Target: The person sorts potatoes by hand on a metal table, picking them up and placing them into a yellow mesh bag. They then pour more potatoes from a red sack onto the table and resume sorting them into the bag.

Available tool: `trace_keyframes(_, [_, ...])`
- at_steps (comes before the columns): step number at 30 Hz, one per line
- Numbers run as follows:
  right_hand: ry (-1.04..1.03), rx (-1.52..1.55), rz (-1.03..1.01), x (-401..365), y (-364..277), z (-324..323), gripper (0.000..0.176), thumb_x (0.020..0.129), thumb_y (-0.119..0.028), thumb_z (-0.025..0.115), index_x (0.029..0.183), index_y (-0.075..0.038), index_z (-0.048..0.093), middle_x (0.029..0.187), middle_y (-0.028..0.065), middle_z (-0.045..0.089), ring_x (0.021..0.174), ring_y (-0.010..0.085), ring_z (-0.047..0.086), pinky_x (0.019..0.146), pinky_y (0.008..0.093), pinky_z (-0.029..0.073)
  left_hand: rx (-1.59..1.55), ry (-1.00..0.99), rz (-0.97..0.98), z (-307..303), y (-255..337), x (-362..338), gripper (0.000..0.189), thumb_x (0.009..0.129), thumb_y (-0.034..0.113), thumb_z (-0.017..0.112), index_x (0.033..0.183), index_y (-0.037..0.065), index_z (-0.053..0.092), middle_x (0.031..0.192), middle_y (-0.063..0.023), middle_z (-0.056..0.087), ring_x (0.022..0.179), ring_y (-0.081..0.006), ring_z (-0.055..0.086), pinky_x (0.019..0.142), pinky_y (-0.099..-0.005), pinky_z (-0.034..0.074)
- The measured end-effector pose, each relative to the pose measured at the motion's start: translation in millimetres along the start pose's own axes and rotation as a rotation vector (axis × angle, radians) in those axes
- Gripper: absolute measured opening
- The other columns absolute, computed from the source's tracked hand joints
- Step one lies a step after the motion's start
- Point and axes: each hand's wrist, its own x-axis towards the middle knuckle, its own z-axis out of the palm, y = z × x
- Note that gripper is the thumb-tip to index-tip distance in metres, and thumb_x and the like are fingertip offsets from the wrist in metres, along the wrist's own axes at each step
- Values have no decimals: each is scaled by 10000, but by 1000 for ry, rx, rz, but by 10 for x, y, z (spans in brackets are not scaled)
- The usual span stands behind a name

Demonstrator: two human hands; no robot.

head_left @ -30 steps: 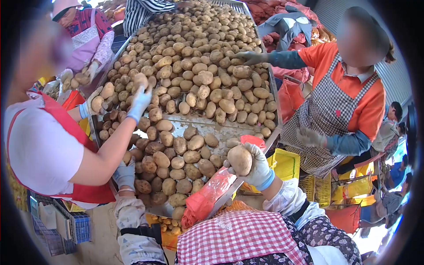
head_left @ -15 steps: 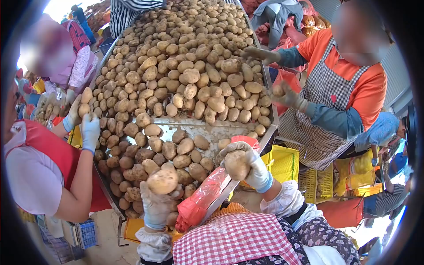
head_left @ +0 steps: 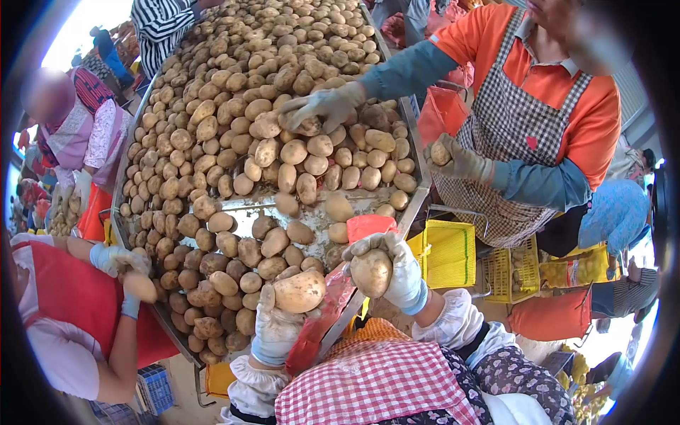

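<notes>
Potatoes lie in a thick layer over a metal table (head_left: pixel 244 209). My left hand (head_left: pixel 276 329), in a white and blue glove, holds a large light-brown potato (head_left: pixel 299 292) above the near edge. In my right hand (head_left: pixel 402 273), gloved the same way, a rounder potato (head_left: pixel 371 273) is held with the fingers curled over its top. Red plastic (head_left: pixel 322 319) covers the table's near edge between and below both hands. The two held potatoes are close together but apart.
Across the right edge a co-worker's gloved hand (head_left: pixel 329 106) rests on the potatoes; their other hand (head_left: pixel 460 159) holds one. A co-worker at the left grips potatoes (head_left: pixel 139 285). Yellow crates (head_left: pixel 450 253) stand right of the table, blue crates (head_left: pixel 154 388) at lower left.
My left hand has moved right and slightly down with its potato, closer to my right hand. The right co-worker's arm now reaches over the pile. The left co-worker's hands have lowered.
</notes>
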Motion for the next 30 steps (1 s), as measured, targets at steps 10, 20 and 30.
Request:
trace_keyframes(10, [290, -347, -148, -110, -305, -385, 347, 864, -270, 470, 986, 9, 637, 884, 106, 660, 735, 145, 611, 663, 257, 499, 428, -70, 254, -32, 69, 81, 758, 870, 288, 678, 1447, 47, 250, 1445, -155, 350, 1308, -279, 395, 1055, -424, 383])
trace_keyframes(20, [-142, -484, 115, -106, -115, -392, 652, 875, -161, 650, 1422, -31, 319, 1363, 153, 463, 1178, 206, 505, 983, 326, 416, 1297, -169, 1153, 42, 15, 183, 1059, 710, 161, 772, 1506, 128, 75, 1474, -279, 207, 1323, -430, 325, 991, -500, 414])
trace_keyframes(30, [-229, -599, -82, 242, 244, 581, 368, 895, -205, 612, 1208, -18, 561, 1162, 115, 605, 1091, 204, 577, 948, 333, 452, 1424, -34, 1132, 206, -165, 96, 1121, 693, 59, 804, 1487, 77, 12, 1491, -224, 187, 1302, -313, 407, 1001, -429, 437])
